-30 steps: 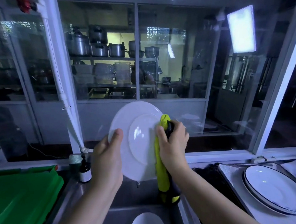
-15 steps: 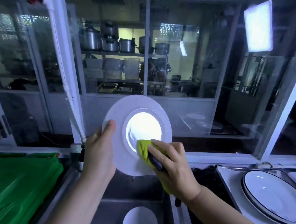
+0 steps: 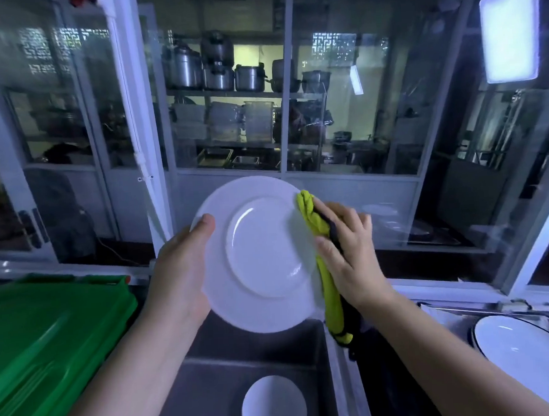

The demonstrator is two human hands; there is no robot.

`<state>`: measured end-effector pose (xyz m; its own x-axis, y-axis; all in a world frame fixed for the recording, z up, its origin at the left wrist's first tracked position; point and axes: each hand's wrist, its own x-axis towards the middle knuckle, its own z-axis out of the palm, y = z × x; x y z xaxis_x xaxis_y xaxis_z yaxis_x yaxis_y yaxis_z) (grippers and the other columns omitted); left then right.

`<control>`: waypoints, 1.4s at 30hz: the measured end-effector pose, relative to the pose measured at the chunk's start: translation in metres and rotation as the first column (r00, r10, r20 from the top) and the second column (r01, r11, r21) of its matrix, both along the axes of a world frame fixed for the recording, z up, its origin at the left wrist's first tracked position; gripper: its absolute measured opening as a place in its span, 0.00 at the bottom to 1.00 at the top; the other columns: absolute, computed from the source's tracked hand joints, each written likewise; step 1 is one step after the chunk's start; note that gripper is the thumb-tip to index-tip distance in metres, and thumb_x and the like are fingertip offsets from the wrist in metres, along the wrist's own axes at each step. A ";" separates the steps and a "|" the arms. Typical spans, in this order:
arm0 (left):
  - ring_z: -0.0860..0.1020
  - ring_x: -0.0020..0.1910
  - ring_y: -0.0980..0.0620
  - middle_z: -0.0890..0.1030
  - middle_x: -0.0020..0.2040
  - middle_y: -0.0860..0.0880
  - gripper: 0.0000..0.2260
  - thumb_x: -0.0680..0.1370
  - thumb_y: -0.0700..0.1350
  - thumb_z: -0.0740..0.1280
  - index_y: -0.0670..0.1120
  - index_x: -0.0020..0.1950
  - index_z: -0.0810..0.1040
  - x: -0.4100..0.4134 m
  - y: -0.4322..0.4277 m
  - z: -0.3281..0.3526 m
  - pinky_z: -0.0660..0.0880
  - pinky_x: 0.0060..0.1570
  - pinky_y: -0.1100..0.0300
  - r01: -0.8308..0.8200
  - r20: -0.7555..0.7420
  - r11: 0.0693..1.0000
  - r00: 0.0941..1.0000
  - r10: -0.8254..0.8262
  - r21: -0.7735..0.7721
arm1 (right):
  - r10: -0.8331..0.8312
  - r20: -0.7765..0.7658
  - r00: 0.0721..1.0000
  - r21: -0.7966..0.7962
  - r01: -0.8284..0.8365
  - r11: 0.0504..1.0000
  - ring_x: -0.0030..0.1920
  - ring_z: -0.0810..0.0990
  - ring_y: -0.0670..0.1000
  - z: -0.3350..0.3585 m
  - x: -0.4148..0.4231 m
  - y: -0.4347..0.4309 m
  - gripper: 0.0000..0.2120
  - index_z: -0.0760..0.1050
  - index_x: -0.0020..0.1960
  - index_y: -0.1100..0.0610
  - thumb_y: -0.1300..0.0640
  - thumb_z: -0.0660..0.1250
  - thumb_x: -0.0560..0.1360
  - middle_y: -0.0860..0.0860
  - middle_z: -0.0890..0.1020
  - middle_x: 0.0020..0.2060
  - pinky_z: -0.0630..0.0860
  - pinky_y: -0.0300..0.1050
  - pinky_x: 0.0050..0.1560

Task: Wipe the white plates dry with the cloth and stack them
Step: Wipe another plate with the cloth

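The yellow-green microfibre cloth (image 3: 316, 227) has swept from the lower middle of the round white ceramic plate (image 3: 263, 257) out to its right rim. The face looks mostly wiped, so I judge the edge or back comes next, then stacking. The plate stands upright above the steel sink (image 3: 244, 356). The left hand (image 3: 177, 279) grips its left rim, thumb across the front. The right hand (image 3: 348, 254) has its fingers clamped on the bunched cloth, pressing it to the rim. Dark-edged white plates (image 3: 530, 359) lie well apart at the right.

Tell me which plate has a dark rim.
The plate lying flat at far right; the held plate and the dish in the sink are all white.
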<state>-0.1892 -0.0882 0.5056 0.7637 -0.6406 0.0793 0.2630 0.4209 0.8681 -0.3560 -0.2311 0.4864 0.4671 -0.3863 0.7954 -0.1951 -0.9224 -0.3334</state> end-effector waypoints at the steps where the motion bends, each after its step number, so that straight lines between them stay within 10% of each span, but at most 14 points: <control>1: 0.82 0.54 0.42 0.84 0.54 0.44 0.09 0.77 0.52 0.68 0.48 0.48 0.83 0.004 -0.002 -0.001 0.75 0.55 0.44 -0.005 -0.021 1.000 1.000 0.005 -0.009 | -0.020 -0.013 1.000 0.018 0.020 1.000 0.55 0.65 0.54 -0.012 0.002 0.004 0.27 0.65 0.73 0.56 0.47 0.53 0.77 0.53 0.72 0.62 0.54 0.31 0.62; 7: 0.83 0.52 0.48 0.85 0.53 0.49 0.14 0.79 0.53 0.65 0.49 0.60 0.78 0.014 -0.022 -0.008 0.78 0.53 0.48 -0.018 -0.100 0.996 0.995 0.009 -0.088 | -0.149 -0.040 0.988 -0.069 0.146 0.987 0.59 0.65 0.57 -0.063 0.025 0.034 0.30 0.54 0.76 0.59 0.42 0.46 0.81 0.58 0.62 0.70 0.52 0.42 0.67; 14: 0.83 0.33 0.54 0.83 0.36 0.51 0.07 0.80 0.51 0.64 0.49 0.47 0.77 0.012 -0.045 -0.023 0.79 0.31 0.60 0.059 -0.197 0.997 0.978 -0.066 -0.041 | -0.259 -0.028 0.966 -0.434 0.222 0.873 0.52 0.71 0.58 -0.065 0.063 0.043 0.31 0.61 0.73 0.52 0.55 0.68 0.73 0.54 0.64 0.69 0.69 0.53 0.53; 18: 0.81 0.41 0.47 0.78 0.42 0.45 0.11 0.80 0.53 0.64 0.46 0.51 0.76 0.016 -0.051 -0.029 0.80 0.45 0.50 0.160 -0.292 0.987 0.944 -0.153 0.001 | -0.220 -0.107 0.970 -0.511 0.136 0.849 0.52 0.71 0.55 -0.073 0.067 0.037 0.29 0.63 0.73 0.45 0.55 0.67 0.73 0.48 0.66 0.69 0.70 0.51 0.51; 21: 0.82 0.50 0.45 0.82 0.55 0.42 0.16 0.81 0.51 0.61 0.42 0.62 0.75 0.017 -0.058 -0.038 0.80 0.50 0.48 0.185 -0.297 0.983 0.939 -0.173 0.014 | -0.208 -0.200 0.957 -0.506 0.081 0.859 0.52 0.70 0.55 -0.083 0.053 0.029 0.26 0.64 0.72 0.45 0.58 0.63 0.76 0.48 0.66 0.69 0.71 0.50 0.52; 26: 0.82 0.32 0.61 0.85 0.35 0.56 0.07 0.82 0.48 0.60 0.49 0.51 0.76 0.016 -0.076 -0.058 0.75 0.25 0.66 0.182 -0.222 0.983 0.959 -0.175 0.009 | -0.209 -0.272 0.939 -0.352 0.105 0.930 0.50 0.68 0.57 -0.096 0.006 0.013 0.19 0.67 0.69 0.47 0.60 0.55 0.80 0.51 0.66 0.65 0.71 0.48 0.57; 37: 0.81 0.52 0.59 0.83 0.54 0.59 0.05 0.73 0.58 0.67 0.64 0.43 0.83 -0.061 -0.108 -0.085 0.75 0.52 0.55 0.280 0.093 0.949 0.951 -0.295 0.146 | -0.455 -0.145 0.879 0.033 0.463 0.886 0.53 0.66 0.55 -0.067 -0.060 -0.023 0.26 0.72 0.69 0.55 0.66 0.59 0.72 0.56 0.74 0.59 0.62 0.42 0.60; 42: 0.83 0.37 0.60 0.85 0.40 0.56 0.12 0.80 0.49 0.65 0.58 0.40 0.84 -0.124 -0.128 -0.085 0.77 0.33 0.65 0.350 0.107 0.932 0.927 -0.359 0.095 | -0.345 -0.236 0.908 -0.059 0.341 0.938 0.53 0.69 0.58 -0.074 -0.102 -0.014 0.22 0.71 0.70 0.56 0.59 0.58 0.77 0.57 0.74 0.60 0.64 0.44 0.62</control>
<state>-0.3136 -0.2165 0.4207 0.4736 -0.8751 0.0995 0.2751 0.2543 0.9272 -0.4584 -0.2455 0.4123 0.4849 -0.5451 0.6839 -0.5727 -0.7890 -0.2228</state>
